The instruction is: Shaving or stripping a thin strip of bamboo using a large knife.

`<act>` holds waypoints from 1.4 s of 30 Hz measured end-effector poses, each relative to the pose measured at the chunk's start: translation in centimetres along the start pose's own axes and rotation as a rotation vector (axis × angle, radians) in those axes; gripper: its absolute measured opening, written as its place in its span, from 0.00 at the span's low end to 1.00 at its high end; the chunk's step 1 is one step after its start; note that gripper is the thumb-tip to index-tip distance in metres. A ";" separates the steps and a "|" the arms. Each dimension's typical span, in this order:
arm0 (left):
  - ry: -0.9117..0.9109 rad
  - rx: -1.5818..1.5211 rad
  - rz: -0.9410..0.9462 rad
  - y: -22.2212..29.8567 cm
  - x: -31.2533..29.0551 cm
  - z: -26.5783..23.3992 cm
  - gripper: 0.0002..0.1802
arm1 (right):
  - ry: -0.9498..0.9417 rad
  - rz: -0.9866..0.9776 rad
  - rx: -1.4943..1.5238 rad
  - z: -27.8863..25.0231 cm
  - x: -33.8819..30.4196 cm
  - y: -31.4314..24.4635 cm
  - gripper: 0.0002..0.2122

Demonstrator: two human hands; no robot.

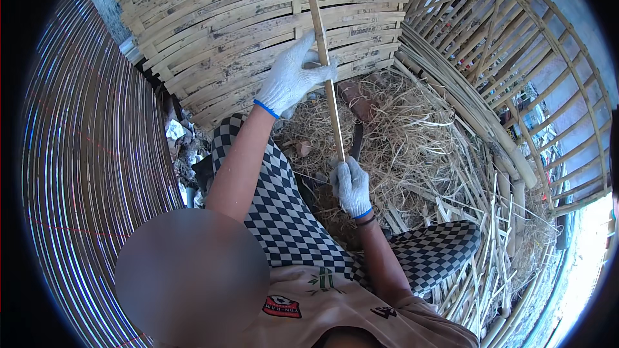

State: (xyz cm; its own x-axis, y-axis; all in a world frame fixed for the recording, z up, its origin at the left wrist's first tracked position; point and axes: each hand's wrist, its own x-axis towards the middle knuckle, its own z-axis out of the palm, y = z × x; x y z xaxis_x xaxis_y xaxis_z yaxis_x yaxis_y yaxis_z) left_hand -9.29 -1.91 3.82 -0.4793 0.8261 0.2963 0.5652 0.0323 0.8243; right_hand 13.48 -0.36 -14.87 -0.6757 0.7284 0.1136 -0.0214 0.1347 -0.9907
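In front of me I see a big woven bamboo panel (213, 32) with dark spots on it. To my right is a bamboo rack (488, 32) with lots of slats. Long bamboo poles (474, 106) lie near its bottom. A messy heap of curly shavings (412, 125) is on the ground, with thin, pale sticks (480, 270) nearby. On my left is a big sheet (97, 129) full of thin stripes.

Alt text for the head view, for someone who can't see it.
A person's white-gloved left grip and right grip hold a long pale strip, the left farther up it. A dark blade-like tool shows beside the right grip. Beyond are curled shavings and a woven slat panel.
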 end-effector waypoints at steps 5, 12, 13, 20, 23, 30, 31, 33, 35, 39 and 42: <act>0.128 0.004 0.038 -0.9 -0.1 1.0 0.43 | 0.018 0.079 -0.027 0.4 0.5 0.6 0.15; 0.148 -0.042 0.059 -2.2 0.5 1.1 0.41 | 0.063 0.089 0.071 0.4 0.9 0.8 0.15; 0.116 -0.198 0.066 -2.3 0.5 1.0 0.37 | 0.071 0.100 0.070 0.3 0.8 0.7 0.14; -0.046 -0.929 -0.014 -2.0 0.0 1.2 0.26 | 0.095 0.244 0.185 -0.1 0.7 0.9 0.19; -0.161 -0.992 0.032 -1.8 0.0 1.1 0.26 | 0.112 0.234 0.172 -0.3 0.6 1.2 0.21; -0.238 -0.918 -0.011 -1.3 -0.4 1.2 0.22 | 0.052 0.163 0.236 -0.2 0.2 1.3 0.24; -0.229 -0.909 0.011 -1.3 -0.5 1.3 0.21 | 0.046 0.150 0.267 -0.2 0.2 1.3 0.23; -0.203 -0.875 0.014 -1.3 -0.5 1.4 0.21 | 0.038 0.136 0.299 -0.2 0.2 1.2 0.23; -0.183 -0.847 -0.008 -1.4 -0.5 1.5 0.21 | 0.087 0.092 0.250 -0.3 0.2 1.0 0.19; -0.165 -0.762 -0.005 -1.8 -0.4 1.4 0.21 | 0.135 0.031 0.259 -0.4 0.2 0.6 0.13; -0.135 -0.623 0.037 -2.0 -0.3 1.2 0.22 | 0.217 0.000 0.189 -0.3 0.2 0.0 0.09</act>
State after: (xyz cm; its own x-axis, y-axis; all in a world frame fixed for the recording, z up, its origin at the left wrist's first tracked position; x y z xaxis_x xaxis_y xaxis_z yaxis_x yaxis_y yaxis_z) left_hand -9.46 -1.54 1.49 -0.3551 0.8854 0.2998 0.0640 -0.2970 0.9527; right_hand 13.55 0.03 -14.85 -0.5026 0.8579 0.1071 -0.1720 0.0221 -0.9848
